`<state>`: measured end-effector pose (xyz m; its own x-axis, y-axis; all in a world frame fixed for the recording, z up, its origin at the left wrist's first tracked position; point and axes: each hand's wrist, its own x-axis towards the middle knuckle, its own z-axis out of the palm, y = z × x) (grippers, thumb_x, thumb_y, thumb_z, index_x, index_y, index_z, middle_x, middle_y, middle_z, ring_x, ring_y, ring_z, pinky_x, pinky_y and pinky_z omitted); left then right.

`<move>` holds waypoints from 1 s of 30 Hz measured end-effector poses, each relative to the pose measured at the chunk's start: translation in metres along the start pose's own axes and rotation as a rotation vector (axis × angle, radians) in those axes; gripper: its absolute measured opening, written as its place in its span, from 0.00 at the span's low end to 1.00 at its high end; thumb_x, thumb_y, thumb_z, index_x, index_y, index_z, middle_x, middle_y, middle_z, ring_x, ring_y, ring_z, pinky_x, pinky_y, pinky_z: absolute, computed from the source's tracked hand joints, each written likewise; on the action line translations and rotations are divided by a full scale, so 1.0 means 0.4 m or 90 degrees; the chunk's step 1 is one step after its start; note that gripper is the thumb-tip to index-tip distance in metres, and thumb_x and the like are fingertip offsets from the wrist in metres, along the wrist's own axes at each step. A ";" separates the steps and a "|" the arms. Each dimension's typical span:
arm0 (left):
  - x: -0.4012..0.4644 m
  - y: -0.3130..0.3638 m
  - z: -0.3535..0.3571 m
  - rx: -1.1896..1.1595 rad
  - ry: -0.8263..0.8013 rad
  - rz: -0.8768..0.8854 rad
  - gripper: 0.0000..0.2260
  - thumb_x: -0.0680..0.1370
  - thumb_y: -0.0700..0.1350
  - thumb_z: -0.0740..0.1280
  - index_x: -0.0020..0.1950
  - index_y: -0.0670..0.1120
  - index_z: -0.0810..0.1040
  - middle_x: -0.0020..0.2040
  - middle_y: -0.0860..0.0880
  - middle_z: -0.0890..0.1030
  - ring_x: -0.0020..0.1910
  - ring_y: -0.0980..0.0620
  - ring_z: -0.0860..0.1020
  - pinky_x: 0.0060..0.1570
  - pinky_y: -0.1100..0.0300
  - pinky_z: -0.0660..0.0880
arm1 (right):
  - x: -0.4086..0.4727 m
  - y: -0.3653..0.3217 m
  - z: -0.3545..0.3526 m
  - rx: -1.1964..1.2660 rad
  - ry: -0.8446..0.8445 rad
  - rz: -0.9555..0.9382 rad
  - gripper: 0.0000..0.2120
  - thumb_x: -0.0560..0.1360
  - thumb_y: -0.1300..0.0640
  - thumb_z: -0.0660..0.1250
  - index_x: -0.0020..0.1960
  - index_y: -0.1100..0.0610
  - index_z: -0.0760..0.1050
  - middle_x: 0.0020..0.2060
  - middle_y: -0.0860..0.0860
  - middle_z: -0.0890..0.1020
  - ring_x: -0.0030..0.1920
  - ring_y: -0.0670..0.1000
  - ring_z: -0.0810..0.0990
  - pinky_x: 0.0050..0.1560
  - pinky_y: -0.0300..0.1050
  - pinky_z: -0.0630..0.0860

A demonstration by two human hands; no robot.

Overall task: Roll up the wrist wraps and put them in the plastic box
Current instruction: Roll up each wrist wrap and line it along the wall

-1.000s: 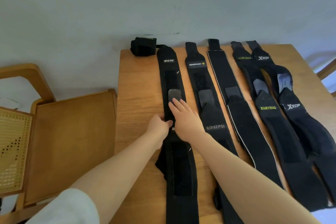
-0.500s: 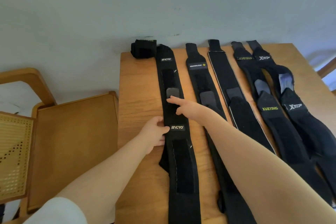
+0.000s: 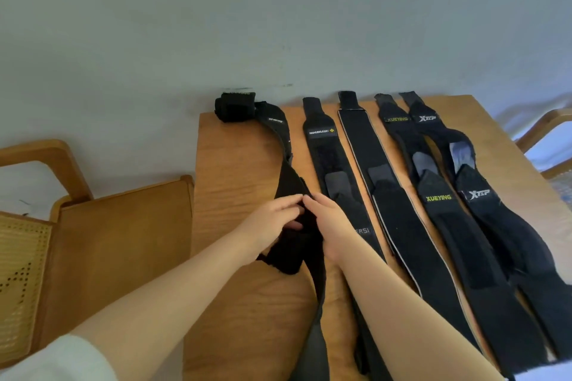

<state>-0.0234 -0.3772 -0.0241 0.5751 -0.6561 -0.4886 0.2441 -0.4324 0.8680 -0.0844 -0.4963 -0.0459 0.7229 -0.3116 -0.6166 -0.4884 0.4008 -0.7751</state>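
Observation:
Several long black wrist wraps lie side by side on the wooden table [image 3: 241,164]. The leftmost wrap [image 3: 289,178] is lifted and twisted at its middle, where my left hand [image 3: 272,223] and my right hand [image 3: 331,219] both grip it. Its far end still lies flat by a rolled-up wrap [image 3: 235,107] at the table's far left corner. To the right lie the MANUEKLEAR wrap [image 3: 328,151], a plain wrap with pale edging [image 3: 365,139], the XUEYING wrap [image 3: 438,198] and the XTEP wrap [image 3: 478,195]. No plastic box is in view.
A wooden chair [image 3: 117,226] stands left of the table, with a cane-panelled chair [image 3: 18,260] beyond it. Another chair's arm [image 3: 544,127] shows at the far right. A pale wall rises directly behind the table.
Both hands have closed on the leftmost wrap's middle and lifted it, so it now twists off the table. Earlier the right hand's fingers lay flat on it.

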 end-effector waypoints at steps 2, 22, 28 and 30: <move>0.022 -0.004 -0.001 0.053 -0.058 -0.006 0.20 0.83 0.41 0.54 0.75 0.52 0.61 0.69 0.53 0.71 0.58 0.55 0.76 0.53 0.63 0.74 | 0.014 -0.001 -0.036 -0.050 0.014 -0.010 0.10 0.81 0.59 0.60 0.56 0.53 0.78 0.48 0.53 0.84 0.49 0.51 0.83 0.47 0.46 0.80; 0.216 -0.081 -0.022 0.802 -0.029 0.124 0.42 0.75 0.60 0.64 0.78 0.46 0.42 0.76 0.46 0.31 0.76 0.48 0.36 0.74 0.51 0.48 | 0.160 -0.068 -0.010 -0.986 0.145 -0.106 0.17 0.80 0.56 0.60 0.67 0.60 0.66 0.56 0.56 0.77 0.52 0.55 0.80 0.38 0.45 0.71; 0.250 -0.067 -0.018 0.829 -0.053 0.055 0.49 0.72 0.64 0.66 0.77 0.47 0.37 0.76 0.47 0.33 0.76 0.48 0.37 0.74 0.50 0.50 | 0.062 -0.052 -0.094 -0.705 0.154 -0.097 0.21 0.76 0.48 0.66 0.65 0.56 0.68 0.52 0.52 0.77 0.49 0.50 0.78 0.47 0.43 0.76; 0.257 -0.060 -0.019 0.845 -0.058 0.045 0.50 0.71 0.65 0.66 0.77 0.47 0.36 0.76 0.47 0.33 0.76 0.48 0.37 0.74 0.49 0.51 | -0.012 -0.044 -0.124 -0.723 0.103 -0.022 0.22 0.75 0.43 0.65 0.64 0.55 0.69 0.50 0.50 0.77 0.48 0.49 0.77 0.48 0.44 0.76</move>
<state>0.0358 -0.4295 -0.0944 0.4886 -0.7185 -0.4949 -0.7547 -0.6327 0.1734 -0.1037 -0.5447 -0.0362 0.7132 -0.4473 -0.5397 -0.6883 -0.5927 -0.4184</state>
